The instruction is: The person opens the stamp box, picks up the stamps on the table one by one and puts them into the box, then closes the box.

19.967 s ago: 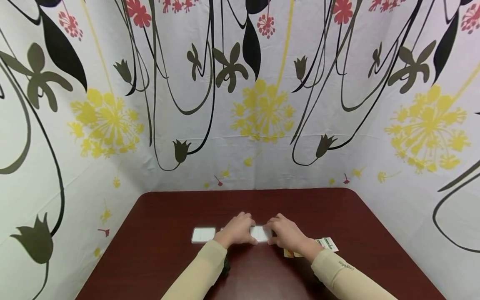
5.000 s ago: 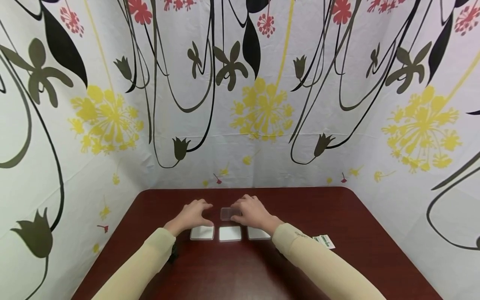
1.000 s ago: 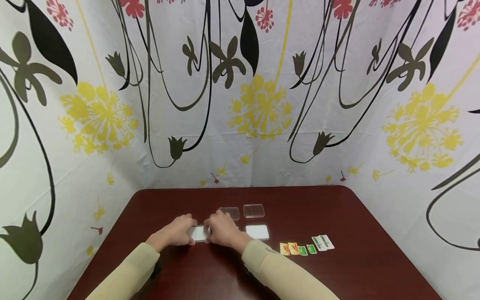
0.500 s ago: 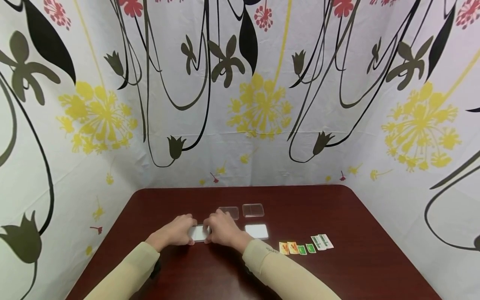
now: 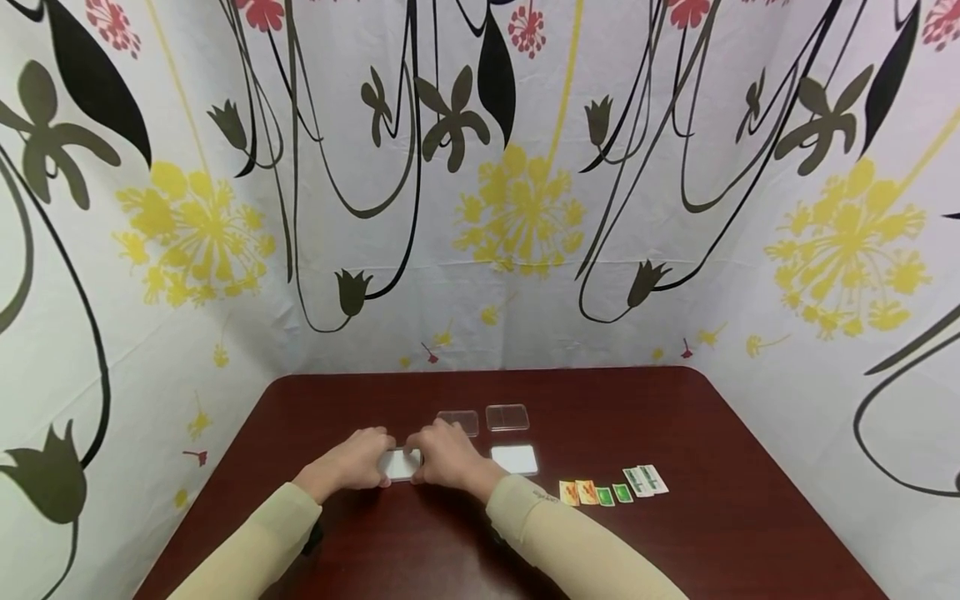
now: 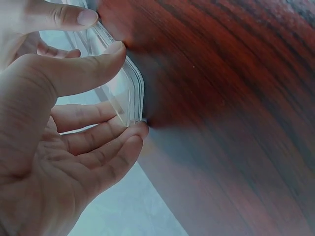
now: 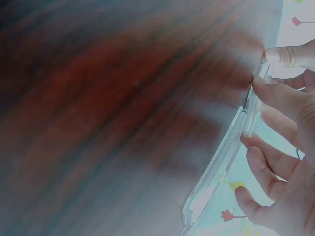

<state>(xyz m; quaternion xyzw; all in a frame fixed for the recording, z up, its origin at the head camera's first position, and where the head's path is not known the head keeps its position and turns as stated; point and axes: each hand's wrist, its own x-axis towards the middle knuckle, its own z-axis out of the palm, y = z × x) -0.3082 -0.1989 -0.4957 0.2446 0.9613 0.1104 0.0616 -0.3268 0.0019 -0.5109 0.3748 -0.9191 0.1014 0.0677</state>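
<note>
A flat, clear plastic case (image 5: 400, 465) with a pale inside lies at the left of the row. My left hand (image 5: 352, 460) grips its left end, thumb on the near edge and fingers at the far edge. At its right end, my right hand (image 5: 447, 454) pinches the case between thumb and fingers. The left wrist view shows layered clear rims on the case (image 6: 130, 93), between both thumbs. Beside it, a second case (image 7: 214, 167) shows in the right wrist view, mostly covered by my right hand in the head view. A third white-looking case (image 5: 514, 459) lies farther right.
Two clear, shallow covers (image 5: 507, 417) lie behind the row, one partly behind my right hand. Two orange cards (image 5: 577, 492), two small green cards (image 5: 613, 495) and two white-green cards (image 5: 646, 480) lie to the right. A floral curtain (image 5: 525, 317) surrounds the table (image 5: 637, 417).
Both hands have moved left from the right-hand case to the leftmost one. A second clear cover now shows behind the row. Over the last second the hands have barely moved.
</note>
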